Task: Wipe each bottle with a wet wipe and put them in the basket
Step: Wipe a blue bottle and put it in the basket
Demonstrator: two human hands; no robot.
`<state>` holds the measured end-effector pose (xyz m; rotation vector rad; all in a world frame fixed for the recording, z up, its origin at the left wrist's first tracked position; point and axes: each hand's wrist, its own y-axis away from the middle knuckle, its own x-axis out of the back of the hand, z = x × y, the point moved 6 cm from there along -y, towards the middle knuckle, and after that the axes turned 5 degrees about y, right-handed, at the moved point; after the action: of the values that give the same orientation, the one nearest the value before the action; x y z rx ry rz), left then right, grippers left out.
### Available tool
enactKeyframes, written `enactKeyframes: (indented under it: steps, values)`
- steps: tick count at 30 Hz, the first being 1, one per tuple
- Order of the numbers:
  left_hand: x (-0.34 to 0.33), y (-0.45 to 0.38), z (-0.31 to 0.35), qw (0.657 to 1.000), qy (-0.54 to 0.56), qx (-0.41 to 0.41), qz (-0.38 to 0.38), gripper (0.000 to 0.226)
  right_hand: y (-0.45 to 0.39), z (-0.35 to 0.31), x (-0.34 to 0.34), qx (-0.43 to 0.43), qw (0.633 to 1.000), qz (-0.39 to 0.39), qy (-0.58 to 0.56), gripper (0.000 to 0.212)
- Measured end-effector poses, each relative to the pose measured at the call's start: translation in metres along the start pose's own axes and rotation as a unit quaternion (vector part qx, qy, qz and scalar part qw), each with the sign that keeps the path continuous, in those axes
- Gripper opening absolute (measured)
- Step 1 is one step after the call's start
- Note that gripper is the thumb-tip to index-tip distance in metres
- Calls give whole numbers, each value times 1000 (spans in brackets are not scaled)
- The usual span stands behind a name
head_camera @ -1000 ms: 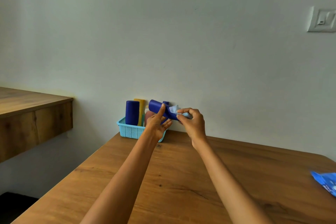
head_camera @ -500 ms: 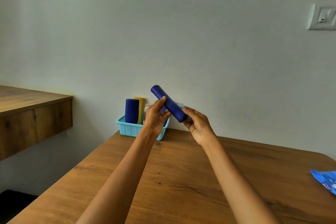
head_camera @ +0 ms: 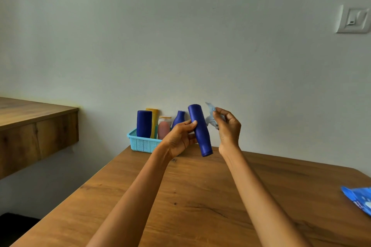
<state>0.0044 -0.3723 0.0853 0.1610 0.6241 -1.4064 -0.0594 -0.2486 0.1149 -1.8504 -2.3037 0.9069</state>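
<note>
**Bottle Held Aloft, Wipe Pinched Beside It**

Left hand gripped a dark blue bottle around its middle, thumb on the near face and fingers curled behind, holding it above the far part of the wooden table. The bottle stood nearly upright, tilted a little, its upper end leaning left and its lower end toward the right. Just beside it, the right hand pinched a crumpled pale wet wipe between thumb and fingertips; the wipe sat close to the bottle's upper half, though whether it touched could not be told.

Behind the left hand, a light blue basket sat at the table's far left corner against the wall. In it stood a blue bottle, a yellow bottle, a pinkish bottle and another blue bottle. A blue wipes packet lay at the table's right edge, well apart from both hands.
</note>
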Motion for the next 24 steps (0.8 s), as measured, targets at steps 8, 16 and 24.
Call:
enactKeyframes:
  steps: [8, 16, 24]
  values:
    - [1, -4, -1, 1000, 15, -20, 8, 35, 5, 9, -19, -30, 986, -109, 121, 23]
    - [17, -5, 4, 996, 3, -46, 74, 37, 9, 0, -22, 15, 951, -173, 257, 17]
    - [18, -4, 0, 995, -35, -26, 85, 41, 5, -14, -17, 92, 954, -66, 277, 14]
